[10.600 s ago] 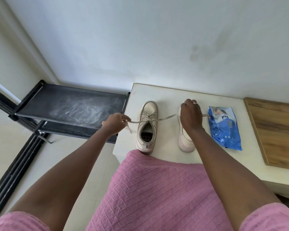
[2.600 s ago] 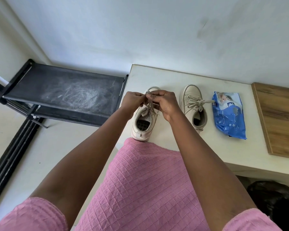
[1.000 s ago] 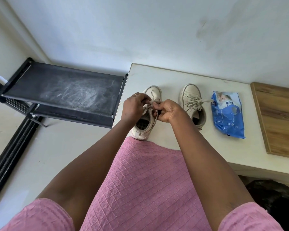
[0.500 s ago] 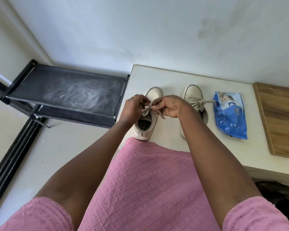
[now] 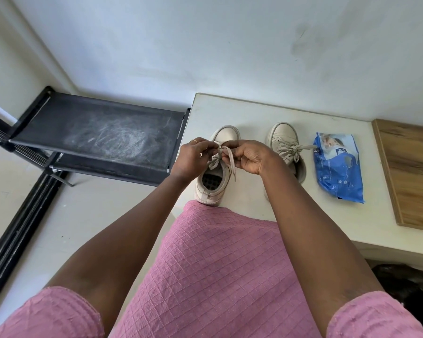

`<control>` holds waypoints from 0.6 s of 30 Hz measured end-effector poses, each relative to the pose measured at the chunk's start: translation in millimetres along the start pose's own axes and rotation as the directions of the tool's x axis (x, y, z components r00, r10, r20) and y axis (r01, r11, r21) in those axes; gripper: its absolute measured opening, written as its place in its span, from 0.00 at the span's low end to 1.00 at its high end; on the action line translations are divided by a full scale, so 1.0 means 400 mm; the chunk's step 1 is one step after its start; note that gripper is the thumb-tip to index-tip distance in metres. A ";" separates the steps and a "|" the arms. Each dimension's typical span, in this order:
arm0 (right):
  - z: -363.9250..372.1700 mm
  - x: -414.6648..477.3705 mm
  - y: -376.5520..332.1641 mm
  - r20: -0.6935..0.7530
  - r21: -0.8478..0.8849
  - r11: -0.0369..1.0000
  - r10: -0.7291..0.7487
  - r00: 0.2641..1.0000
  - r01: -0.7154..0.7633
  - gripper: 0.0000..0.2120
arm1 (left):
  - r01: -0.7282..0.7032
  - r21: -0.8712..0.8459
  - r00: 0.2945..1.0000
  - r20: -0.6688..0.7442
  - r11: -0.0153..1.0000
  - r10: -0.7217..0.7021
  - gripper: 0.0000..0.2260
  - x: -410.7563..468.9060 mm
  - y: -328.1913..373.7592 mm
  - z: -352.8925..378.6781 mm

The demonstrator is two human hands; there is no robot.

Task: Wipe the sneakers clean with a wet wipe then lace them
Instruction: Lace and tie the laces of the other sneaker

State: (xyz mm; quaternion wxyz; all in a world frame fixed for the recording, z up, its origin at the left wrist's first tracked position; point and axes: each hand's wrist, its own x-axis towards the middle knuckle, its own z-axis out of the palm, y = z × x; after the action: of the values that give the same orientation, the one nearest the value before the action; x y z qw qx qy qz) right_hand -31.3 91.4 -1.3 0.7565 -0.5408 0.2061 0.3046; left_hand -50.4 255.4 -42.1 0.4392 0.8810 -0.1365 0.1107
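You are pinching the lace (image 5: 222,155) of the sneaker (image 5: 213,185) farther from the wet-wipe pack (image 5: 337,167), your left hand (image 5: 193,158) and right hand (image 5: 250,157) both curling their fingers round its loops. The other sneaker (image 5: 282,137), its bow tied, is sitting just beside the pack, between it and your hands.

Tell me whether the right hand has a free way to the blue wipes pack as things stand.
Likely yes, once it lets go: the right hand pinches the lace of the unfinished sneaker. Only the tied sneaker stands between it and the wipes pack, low enough to reach over.
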 end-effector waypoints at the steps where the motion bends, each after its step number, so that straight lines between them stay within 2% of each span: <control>1: 0.005 0.002 0.003 -0.032 -0.032 0.999 -0.024 0.999 0.023 0.12 | 0.001 0.002 1.000 0.002 1.000 -0.001 0.07 0.000 0.001 0.001; 4: 0.020 0.013 0.019 -0.154 -0.212 0.970 -0.157 0.976 0.122 0.10 | 0.021 0.006 1.000 -0.013 1.000 -0.021 0.06 0.005 0.005 0.002; 6: 0.022 0.020 0.033 -0.191 -0.295 0.936 -0.253 0.949 0.190 0.09 | 0.106 -0.034 0.994 -0.025 0.994 -0.107 0.07 0.009 0.006 -0.001; 8: 0.020 0.021 0.049 -0.205 -0.318 0.919 -0.308 0.929 0.234 0.08 | 0.182 -0.075 0.983 -0.015 0.980 -0.183 0.09 0.011 0.004 0.001; 11: 0.022 0.020 0.074 -0.219 -0.310 0.899 -0.384 0.897 0.309 0.11 | 0.189 -0.046 0.982 -0.009 0.981 -0.189 0.11 0.008 0.005 0.007; 13: 0.031 0.019 0.093 -0.279 -0.190 0.914 -0.400 0.873 0.358 0.14 | 0.205 -0.020 0.979 -0.006 0.978 -0.206 0.12 0.004 0.012 0.009; 15: 0.034 0.020 0.117 -0.349 0.095 0.918 -0.332 0.877 0.385 0.16 | 0.291 -0.004 0.956 -0.028 0.957 -0.291 0.12 0.004 0.011 0.013; 16: 0.032 0.021 0.130 -0.360 0.227 0.888 -0.305 0.882 0.400 0.16 | 0.348 -0.005 0.936 -0.051 0.937 -0.348 0.12 0.006 0.009 0.015; 18: 0.027 0.020 0.148 -0.372 0.380 0.827 -0.274 0.887 0.415 0.17 | 0.418 -0.024 0.905 -0.075 0.908 -0.418 0.11 0.008 0.003 0.024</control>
State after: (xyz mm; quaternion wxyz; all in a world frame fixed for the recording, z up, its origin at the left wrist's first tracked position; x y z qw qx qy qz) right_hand -66.1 117.3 -43.8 0.8628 -0.4195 0.2815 0.0193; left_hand -47.2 246.8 -45.9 0.4611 0.8831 0.0723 0.0479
